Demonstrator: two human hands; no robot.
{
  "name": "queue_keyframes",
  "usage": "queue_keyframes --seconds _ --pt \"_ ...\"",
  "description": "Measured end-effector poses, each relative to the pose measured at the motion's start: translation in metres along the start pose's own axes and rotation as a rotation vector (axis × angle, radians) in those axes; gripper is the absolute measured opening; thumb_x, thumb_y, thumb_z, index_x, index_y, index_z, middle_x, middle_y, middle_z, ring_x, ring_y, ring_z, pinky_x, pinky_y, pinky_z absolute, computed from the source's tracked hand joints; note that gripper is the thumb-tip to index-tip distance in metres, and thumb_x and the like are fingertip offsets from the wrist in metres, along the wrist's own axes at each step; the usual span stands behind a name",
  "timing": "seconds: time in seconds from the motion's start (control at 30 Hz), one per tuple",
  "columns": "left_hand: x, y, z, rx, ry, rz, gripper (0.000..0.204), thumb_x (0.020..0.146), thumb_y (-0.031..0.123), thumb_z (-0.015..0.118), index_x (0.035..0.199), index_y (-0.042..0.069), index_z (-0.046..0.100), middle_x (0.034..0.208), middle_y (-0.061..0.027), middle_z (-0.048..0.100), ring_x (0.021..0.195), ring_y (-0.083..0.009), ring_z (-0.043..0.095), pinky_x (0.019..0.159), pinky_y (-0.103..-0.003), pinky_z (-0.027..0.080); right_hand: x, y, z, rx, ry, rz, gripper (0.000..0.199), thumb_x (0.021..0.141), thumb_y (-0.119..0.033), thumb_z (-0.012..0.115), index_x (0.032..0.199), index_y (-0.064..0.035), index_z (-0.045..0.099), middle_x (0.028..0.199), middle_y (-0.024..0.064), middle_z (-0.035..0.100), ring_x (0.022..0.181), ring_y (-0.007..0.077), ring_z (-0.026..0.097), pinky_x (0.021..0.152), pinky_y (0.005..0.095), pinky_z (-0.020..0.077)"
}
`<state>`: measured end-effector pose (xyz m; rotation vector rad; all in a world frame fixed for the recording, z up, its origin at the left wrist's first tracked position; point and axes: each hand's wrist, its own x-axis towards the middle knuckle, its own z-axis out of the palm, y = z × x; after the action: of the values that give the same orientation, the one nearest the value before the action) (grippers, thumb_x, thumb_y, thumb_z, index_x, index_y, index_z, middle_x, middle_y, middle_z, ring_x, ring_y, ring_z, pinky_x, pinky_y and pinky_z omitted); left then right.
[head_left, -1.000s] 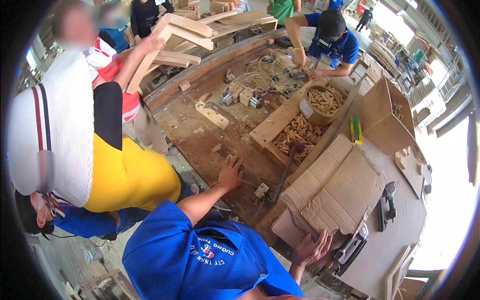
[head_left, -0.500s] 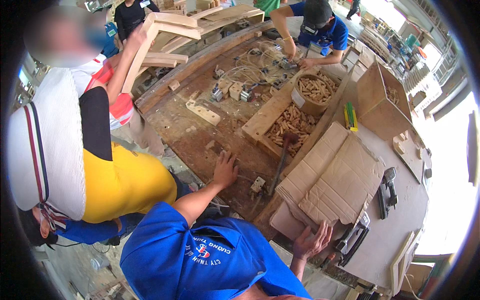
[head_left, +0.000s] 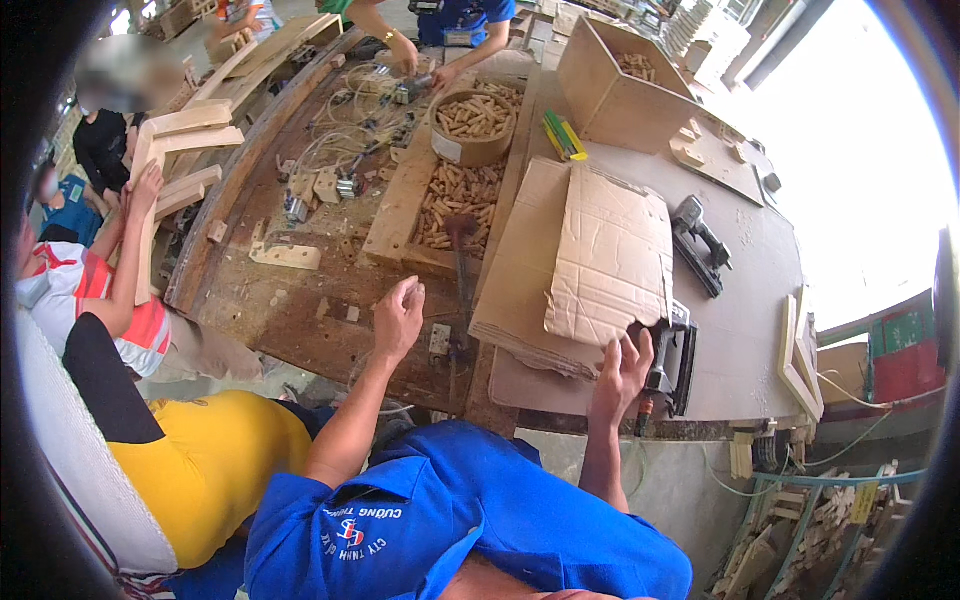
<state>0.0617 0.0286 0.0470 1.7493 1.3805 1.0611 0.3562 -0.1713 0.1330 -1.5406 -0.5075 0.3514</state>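
Near edge: left hand (head_left: 398, 318) rests loosely curled, holding nothing, on the worn brown wooden workbench (head_left: 300, 320), just beside a small pale wooden block (head_left: 439, 339). Right hand (head_left: 620, 370), fingers spread and empty, touches the torn flat cardboard sheet (head_left: 610, 255), next to a black nail gun (head_left: 675, 355). Beyond: shallow wooden tray of short dowels (head_left: 455, 205); round wooden bowl of dowels (head_left: 473, 125); farther, an open wooden box (head_left: 615, 85).
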Motion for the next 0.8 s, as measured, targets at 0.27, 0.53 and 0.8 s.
queue_keyframes --seconds 0.27,0.53,0.8 --pt "-0.011 0.048 0.002 -0.111 -0.148 -0.071 0.043 0.107 0.037 0.065 0.129 0.0 0.073 0.113 -0.0191 0.079 0.1 -0.0259 0.077 0.087 -0.039 0.06 0.073 -0.003 0.019 0.454 -0.096 0.485 0.031 0.098 -0.015 0.077 0.123 -0.01 0.059 0.09 -0.0013 0.064 0.067 0.0104 0.06 0.052 0.0255 0.0491" --pt "-0.019 0.065 -0.024 -0.886 -0.384 -0.322 0.063 0.108 0.053 0.059 0.149 0.005 0.058 0.131 -0.0136 0.073 0.109 -0.0225 0.073 0.096 -0.037 0.058 0.011 -0.021 0.105 0.222 -0.348 -0.034 0.017 0.095 -0.008 0.075 0.105 -0.0094 0.062 0.094 0.0002 0.067 0.067 0.0146 0.06 0.053 0.0303 0.0459" --pt "-0.016 0.101 -0.081 -0.885 -0.347 -0.196 0.084 0.106 0.067 0.05 0.163 0.007 0.038 0.154 -0.0136 0.056 0.139 -0.0252 0.055 0.112 -0.044 0.048 -0.085 -0.044 0.154 -0.389 -0.635 -0.589 0.019 0.091 -0.007 0.072 0.108 -0.0066 0.064 0.088 0.0159 0.061 0.078 0.0326 0.069 0.064 0.0449 0.0545"
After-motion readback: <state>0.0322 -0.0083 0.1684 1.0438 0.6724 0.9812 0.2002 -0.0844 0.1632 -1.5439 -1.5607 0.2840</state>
